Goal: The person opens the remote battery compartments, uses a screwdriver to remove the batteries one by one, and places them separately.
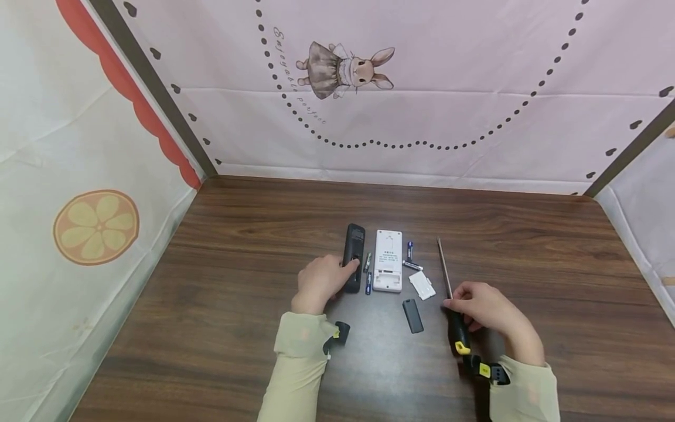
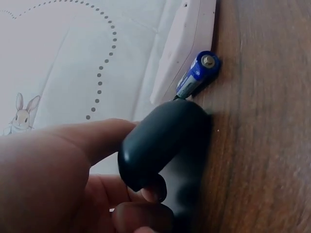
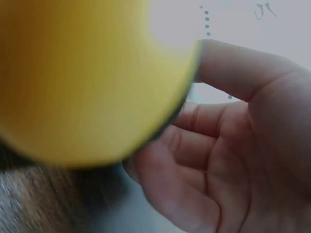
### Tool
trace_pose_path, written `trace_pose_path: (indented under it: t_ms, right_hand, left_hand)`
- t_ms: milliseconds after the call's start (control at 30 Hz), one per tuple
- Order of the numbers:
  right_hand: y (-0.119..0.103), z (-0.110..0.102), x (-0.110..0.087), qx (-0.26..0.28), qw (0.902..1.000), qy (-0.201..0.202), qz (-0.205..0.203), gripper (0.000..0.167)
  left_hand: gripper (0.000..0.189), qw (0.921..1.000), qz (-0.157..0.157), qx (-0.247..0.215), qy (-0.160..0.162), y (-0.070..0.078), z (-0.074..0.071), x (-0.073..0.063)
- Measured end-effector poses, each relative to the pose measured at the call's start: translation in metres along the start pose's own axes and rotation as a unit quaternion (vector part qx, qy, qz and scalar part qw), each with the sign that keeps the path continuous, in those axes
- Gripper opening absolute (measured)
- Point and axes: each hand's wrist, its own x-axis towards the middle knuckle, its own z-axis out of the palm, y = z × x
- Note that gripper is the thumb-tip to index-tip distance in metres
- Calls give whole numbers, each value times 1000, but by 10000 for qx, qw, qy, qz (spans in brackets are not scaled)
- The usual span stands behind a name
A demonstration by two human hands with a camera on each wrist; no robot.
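Note:
My left hand grips a black remote control at its near end, thumb on one side and fingers curled round the other. In the left wrist view the rounded end of this remote tilts slightly off the wood. At the right, my right hand pinches a screwdriver by its black handle with a yellow end; the long metal shaft points away from me. The yellow handle end fills much of the right wrist view, blurred. Between the hands a white remote control lies back up, its battery compartment uncovered.
Several small batteries flank the white remote, including a blue one on its left and another on its right. A white battery cover and a dark grey cover lie nearby. Printed cloth borders the wooden table.

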Motion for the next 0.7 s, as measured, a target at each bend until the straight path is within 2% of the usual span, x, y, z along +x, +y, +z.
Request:
trace_pose_path:
  t_ms: [167,400,533,700]
  right_hand:
    - [-3,4,3,-145,9996,212,107,28]
    - [-5,13,7,-381,9986,324,167,34]
    - [-5,12,4,-604,9975,353,110,35]
    - [-2,7,2,-850,9953,472,28,35]
  left_hand:
    - [52,9995,100,265,168,0,-2,0]
    - [46,9985,239,434,223,-2,-3,-2]
    - [42,9990,258,220,286,-4,-2,0]
    - [33,9987,294,-352,208,-2,-2,1]
